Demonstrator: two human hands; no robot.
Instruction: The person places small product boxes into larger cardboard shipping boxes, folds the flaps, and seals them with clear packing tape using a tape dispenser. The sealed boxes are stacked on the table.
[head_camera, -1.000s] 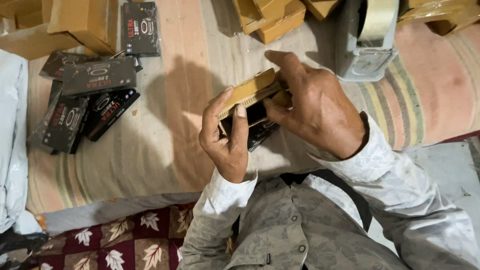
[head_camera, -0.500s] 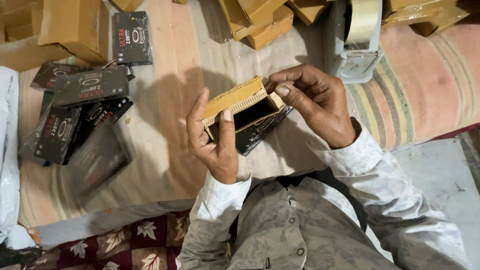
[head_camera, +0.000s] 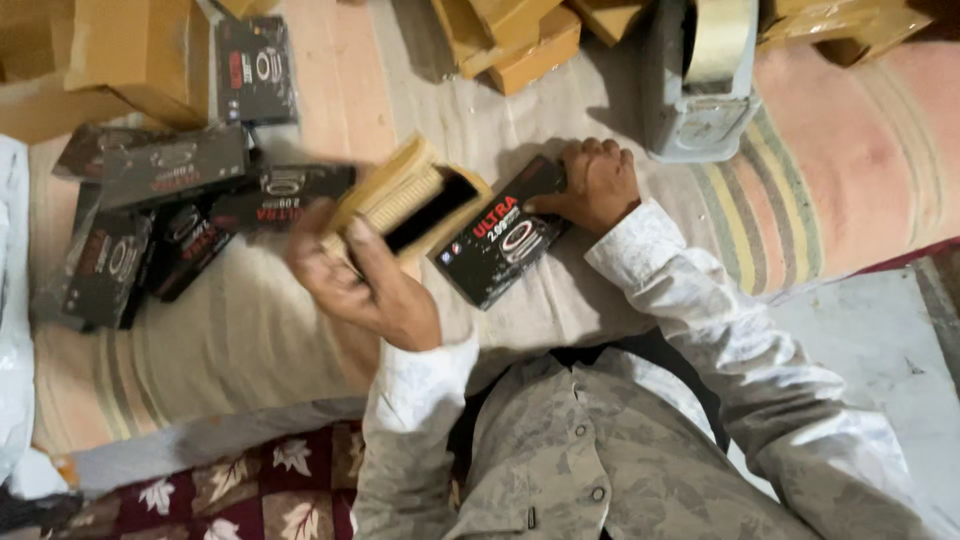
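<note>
My left hand (head_camera: 365, 285) grips a wooden brush (head_camera: 405, 200) with pale and black bristles, held above the cloth-covered surface, slightly blurred. My right hand (head_camera: 592, 185) rests on the upper end of a flat black box (head_camera: 500, 243) with red and white print, lying on the cloth just right of the brush. The brush and the black box are apart.
A heap of similar black boxes (head_camera: 170, 215) lies at the left. Brown cardboard boxes (head_camera: 515, 40) sit along the top edge, another (head_camera: 120, 50) at top left. A grey tape dispenser (head_camera: 700, 85) stands at top right. Striped cloth (head_camera: 830, 190) covers the surface.
The brush and the black box, held together before, are now separate: my left hand carries the brush leftward and my right hand has set the box down on the cloth.
</note>
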